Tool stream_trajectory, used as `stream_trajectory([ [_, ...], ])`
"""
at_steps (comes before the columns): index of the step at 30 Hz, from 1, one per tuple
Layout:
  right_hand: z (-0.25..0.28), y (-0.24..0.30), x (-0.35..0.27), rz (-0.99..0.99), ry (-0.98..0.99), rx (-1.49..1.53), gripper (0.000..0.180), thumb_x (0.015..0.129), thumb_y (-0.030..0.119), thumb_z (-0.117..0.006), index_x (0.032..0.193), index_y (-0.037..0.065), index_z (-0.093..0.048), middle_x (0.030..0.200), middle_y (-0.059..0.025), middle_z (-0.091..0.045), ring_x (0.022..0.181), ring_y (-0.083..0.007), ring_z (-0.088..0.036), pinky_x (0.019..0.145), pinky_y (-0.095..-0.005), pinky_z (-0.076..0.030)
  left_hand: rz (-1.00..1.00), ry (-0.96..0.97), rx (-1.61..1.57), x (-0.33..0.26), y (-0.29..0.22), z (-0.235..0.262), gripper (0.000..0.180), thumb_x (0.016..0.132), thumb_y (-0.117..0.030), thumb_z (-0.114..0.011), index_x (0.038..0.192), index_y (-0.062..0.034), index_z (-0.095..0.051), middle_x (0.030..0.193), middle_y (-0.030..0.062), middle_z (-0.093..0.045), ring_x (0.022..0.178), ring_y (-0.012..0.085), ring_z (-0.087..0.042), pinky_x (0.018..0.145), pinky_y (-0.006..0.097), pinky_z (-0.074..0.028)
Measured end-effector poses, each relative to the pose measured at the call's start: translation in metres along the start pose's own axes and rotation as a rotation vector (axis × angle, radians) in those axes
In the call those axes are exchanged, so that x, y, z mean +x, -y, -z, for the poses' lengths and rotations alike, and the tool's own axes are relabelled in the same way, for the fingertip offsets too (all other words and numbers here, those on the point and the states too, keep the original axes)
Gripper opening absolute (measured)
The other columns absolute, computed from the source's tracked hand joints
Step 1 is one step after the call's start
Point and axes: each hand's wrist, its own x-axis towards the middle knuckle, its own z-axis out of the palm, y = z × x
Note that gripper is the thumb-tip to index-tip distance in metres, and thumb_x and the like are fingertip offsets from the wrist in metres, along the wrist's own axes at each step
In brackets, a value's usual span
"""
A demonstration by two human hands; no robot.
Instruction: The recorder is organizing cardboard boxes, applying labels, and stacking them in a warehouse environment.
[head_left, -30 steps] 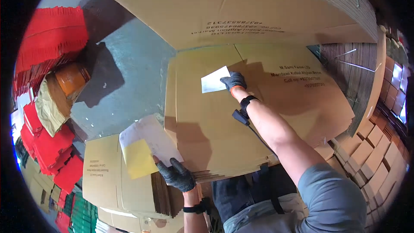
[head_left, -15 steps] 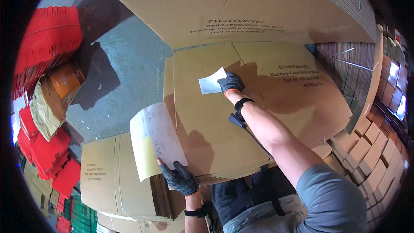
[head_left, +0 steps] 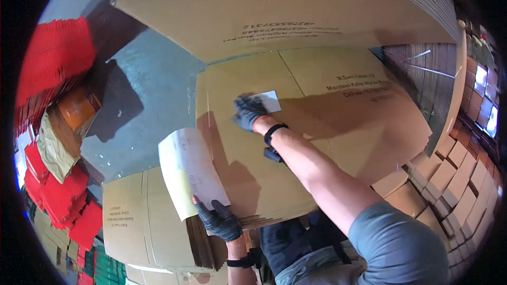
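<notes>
My left hand (head_left: pixel 221 222), in a dark knit glove, grips the lower edge of a curled white label sheet (head_left: pixel 191 169) with a yellowish strip along one side. The sheet hangs over the left edge of a stack of flat brown cardboard cartons (head_left: pixel 237 174). Across the top carton reaches my right arm. My gloved right hand (head_left: pixel 250 113), a little blurred, lies against the carton with its fingers toward the left. A small white label (head_left: pixel 271 100) rests on the cardboard, its left part hidden under that hand.
A tall stack of flat cartons (head_left: pixel 285 10) stands at the far side, tied cartons (head_left: pixel 422 74) at the right. More cartons (head_left: pixel 124 216) lie at the lower left. Red folded stacks (head_left: pixel 55 63) and an orange container (head_left: pixel 78 106) sit beyond the grey floor (head_left: pixel 142 126).
My right hand has moved left from the label's right side, over its left part. The label now lies flat on the carton. My left hand keeps holding the sheet.
</notes>
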Motion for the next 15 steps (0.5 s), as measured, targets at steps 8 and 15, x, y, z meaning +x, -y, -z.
stream_trajectory([
  [8, 0.04, -0.209, -0.081, -0.454, 0.013, -0.035, 0.073, 0.092, 0.056, -0.054, 0.148, 0.009, -0.045, 0.152, -0.019, -0.046, 0.14, -0.0354, -0.045, 0.114, -0.0467, -0.037, -0.059, 0.083, -0.138, 0.007, -0.009, -0.01, 0.054, 0.099, -0.009, -0.058, 0.149, 0.0024, -0.042, 0.135, 0.0265, -0.059, 0.114, 0.0277, -0.062, 0.1, 0.037, -0.049],
  [15, 0.08, -0.17, -0.256, -0.052, 0.148, 0.163, 0.092, 0.087, 0.06, -0.065, 0.151, 0.001, -0.036, 0.155, -0.0245, -0.039, 0.145, -0.037, -0.037, 0.119, -0.05, -0.029, 0.307, 0.261, -0.498, 0.026, -0.019, 0.009, 0.065, 0.095, -0.009, -0.065, 0.153, 0.0021, -0.036, 0.136, 0.0161, -0.056, 0.107, 0.0186, -0.059, 0.091, 0.032, -0.051],
])
